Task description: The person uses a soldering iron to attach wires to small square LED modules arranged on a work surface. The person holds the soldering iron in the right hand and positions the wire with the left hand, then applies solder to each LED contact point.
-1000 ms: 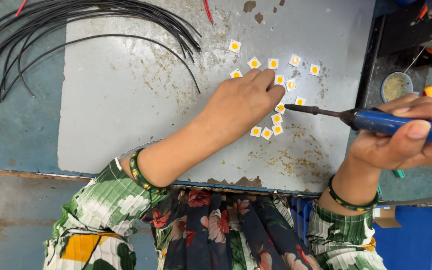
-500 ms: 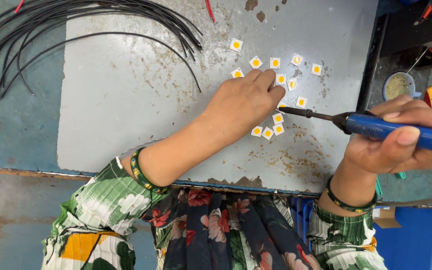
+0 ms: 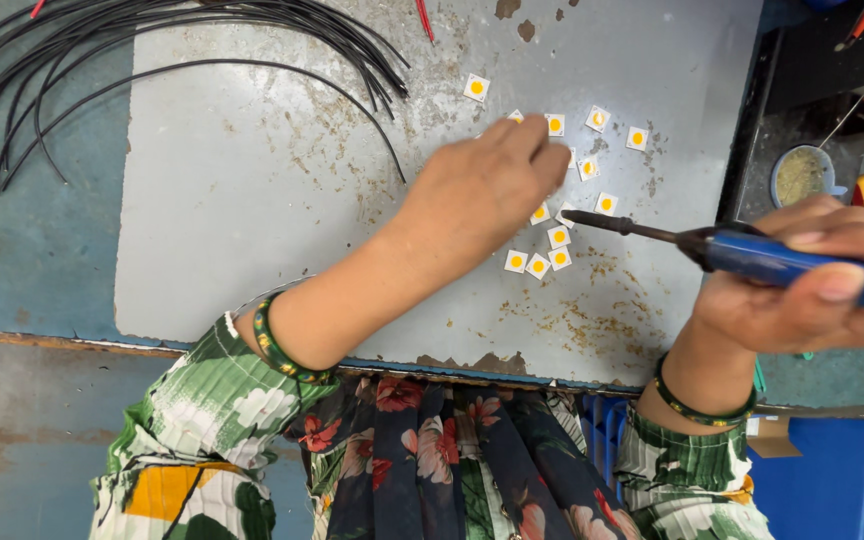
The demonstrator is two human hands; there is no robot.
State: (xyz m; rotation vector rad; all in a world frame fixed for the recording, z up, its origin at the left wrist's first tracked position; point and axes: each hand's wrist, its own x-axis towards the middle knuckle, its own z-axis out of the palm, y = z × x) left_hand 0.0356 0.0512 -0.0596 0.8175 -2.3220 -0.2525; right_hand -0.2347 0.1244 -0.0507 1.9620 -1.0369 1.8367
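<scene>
The right hand [image 3: 802, 290] grips a blue soldering iron [image 3: 752, 255] lying sideways, its dark tip pointing left at small white squares [image 3: 542, 262]. The left hand [image 3: 482, 195] presses flat on them.

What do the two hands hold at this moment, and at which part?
The right hand holds a soldering iron by its blue handle, the tip pointing at the small white squares. The left hand holds nothing; its fingers rest on those squares.

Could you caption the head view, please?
Left hand rests on small white squares; right hand aims a blue-handled soldering iron.
</scene>
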